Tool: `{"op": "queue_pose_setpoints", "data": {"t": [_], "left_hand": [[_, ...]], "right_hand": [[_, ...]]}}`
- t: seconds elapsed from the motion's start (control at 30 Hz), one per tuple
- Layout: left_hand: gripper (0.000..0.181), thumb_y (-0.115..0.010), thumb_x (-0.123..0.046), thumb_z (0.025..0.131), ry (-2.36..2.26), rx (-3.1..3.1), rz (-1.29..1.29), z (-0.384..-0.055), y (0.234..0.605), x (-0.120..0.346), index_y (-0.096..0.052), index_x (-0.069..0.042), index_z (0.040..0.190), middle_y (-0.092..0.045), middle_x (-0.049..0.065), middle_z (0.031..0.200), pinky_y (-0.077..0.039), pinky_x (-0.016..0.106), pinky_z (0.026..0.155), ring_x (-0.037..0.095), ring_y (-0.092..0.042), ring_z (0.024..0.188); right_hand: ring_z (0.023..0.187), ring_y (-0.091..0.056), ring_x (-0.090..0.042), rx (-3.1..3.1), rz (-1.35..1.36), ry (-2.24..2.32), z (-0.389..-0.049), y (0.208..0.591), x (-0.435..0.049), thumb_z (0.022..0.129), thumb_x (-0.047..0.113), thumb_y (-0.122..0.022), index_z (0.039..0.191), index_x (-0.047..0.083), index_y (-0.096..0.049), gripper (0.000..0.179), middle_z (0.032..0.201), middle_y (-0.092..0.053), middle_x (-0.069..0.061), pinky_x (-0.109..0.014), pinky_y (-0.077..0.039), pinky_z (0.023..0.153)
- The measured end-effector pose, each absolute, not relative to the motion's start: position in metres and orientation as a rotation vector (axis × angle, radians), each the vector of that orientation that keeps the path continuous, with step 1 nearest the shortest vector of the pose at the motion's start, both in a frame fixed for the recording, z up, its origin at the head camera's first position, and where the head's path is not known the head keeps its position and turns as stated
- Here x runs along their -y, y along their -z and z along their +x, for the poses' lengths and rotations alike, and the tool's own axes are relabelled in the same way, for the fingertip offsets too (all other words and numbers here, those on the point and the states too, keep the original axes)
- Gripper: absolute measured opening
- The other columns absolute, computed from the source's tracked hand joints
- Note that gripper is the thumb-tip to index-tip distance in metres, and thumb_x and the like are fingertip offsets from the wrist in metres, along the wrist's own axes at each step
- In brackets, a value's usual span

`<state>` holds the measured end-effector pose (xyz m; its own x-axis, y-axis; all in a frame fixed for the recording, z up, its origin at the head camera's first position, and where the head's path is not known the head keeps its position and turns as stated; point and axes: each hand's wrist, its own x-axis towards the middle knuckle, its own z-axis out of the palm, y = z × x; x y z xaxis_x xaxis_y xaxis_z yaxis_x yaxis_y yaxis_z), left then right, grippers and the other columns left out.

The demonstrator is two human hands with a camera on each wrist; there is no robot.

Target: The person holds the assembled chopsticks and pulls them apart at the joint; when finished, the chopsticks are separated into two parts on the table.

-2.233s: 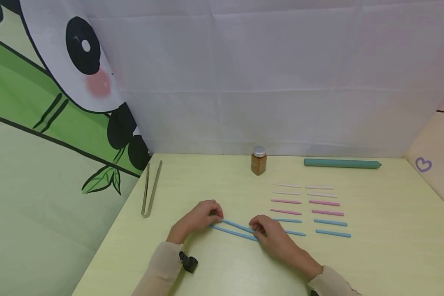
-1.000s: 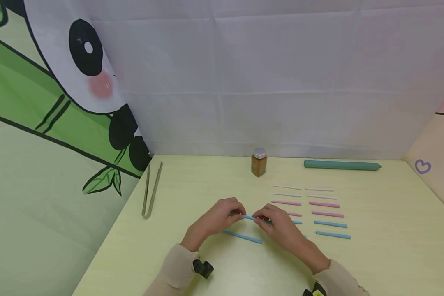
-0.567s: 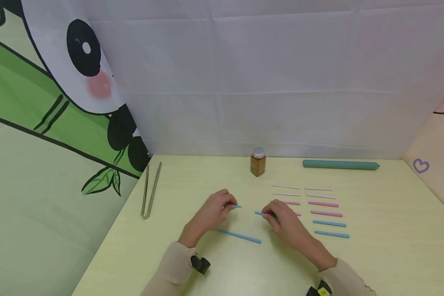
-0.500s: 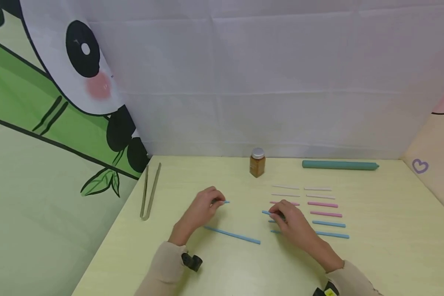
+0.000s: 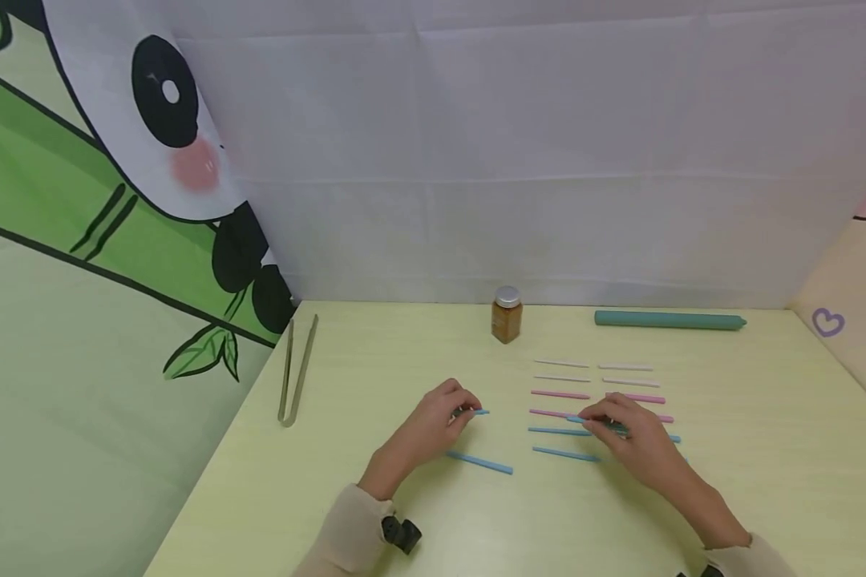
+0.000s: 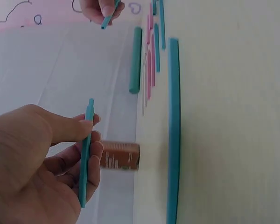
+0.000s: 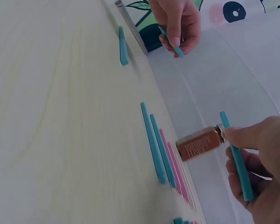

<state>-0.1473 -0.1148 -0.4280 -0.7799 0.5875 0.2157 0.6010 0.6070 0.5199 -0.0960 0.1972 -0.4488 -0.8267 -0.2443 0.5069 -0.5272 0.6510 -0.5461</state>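
Observation:
My left hand (image 5: 429, 425) pinches a short blue stick (image 6: 85, 163) with a narrower tip, raised above the table. In the head view my right hand (image 5: 638, 441) is farther right, over the rows of sticks, with another short blue stick (image 7: 239, 161) between thumb and fingers. A longer blue stick (image 5: 482, 463) lies on the table below the left hand, its left end hidden by the wrist. Two shorter blue sticks (image 5: 559, 431) lie left of the right hand, partly covered by it. The right column's blue sticks are mostly hidden behind that hand.
Pink sticks (image 5: 559, 393) and thin white sticks (image 5: 561, 363) lie in two columns behind the blue ones. Farther back stand a brown jar (image 5: 506, 319) with a silver lid and a lying green cylinder (image 5: 669, 320). V-shaped metal tongs (image 5: 296, 373) lie at the left.
Both hands took up one long blue stick from the table, and it came apart into two pieces. The right hand has since carried its piece right; the left hand moved left, then back.

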Motion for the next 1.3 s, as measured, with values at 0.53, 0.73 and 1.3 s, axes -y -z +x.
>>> {"op": "queue_pose_setpoints", "data": {"t": [0.53, 0.73, 1.3], "left_hand": [[0.016, -0.054, -0.008, 0.097, 0.699, 2.807, -1.298, -0.1, 0.447, 0.01, -0.067, -0.015, 0.102, -0.053, -0.006, 0.09, -0.039, 0.009, 0.076, 0.002, -0.045, 0.08], [0.022, -0.054, -0.005, 0.095, 0.604, 2.958, -1.255, -0.089, 0.451, -0.01, -0.067, -0.019, 0.106, -0.049, -0.008, 0.091, -0.036, 0.011, 0.073, 0.004, -0.04, 0.079], [0.018, -0.064, -0.008, 0.088, 0.459, 2.902, -1.172, -0.083, 0.463, -0.026, -0.069, -0.024, 0.094, -0.057, -0.011, 0.087, -0.036, 0.012, 0.071, 0.003, -0.043, 0.076]], "right_hand": [[0.079, -0.055, 0.005, 2.59, 0.66, -0.887, -0.06, 0.465, -0.268, 0.076, -0.007, -0.072, 0.095, 0.022, -0.072, 0.035, 0.091, -0.063, 0.013, -0.006, -0.038, 0.067], [0.081, -0.056, 0.004, 2.575, 0.688, -0.892, -0.056, 0.481, -0.27, 0.072, -0.007, -0.075, 0.091, 0.022, -0.072, 0.034, 0.089, -0.064, 0.013, -0.001, -0.037, 0.073], [0.078, -0.056, 0.003, 2.554, 0.699, -0.938, -0.053, 0.488, -0.269, 0.069, -0.007, -0.077, 0.087, 0.023, -0.07, 0.035, 0.086, -0.064, 0.011, -0.002, -0.038, 0.071]]}}
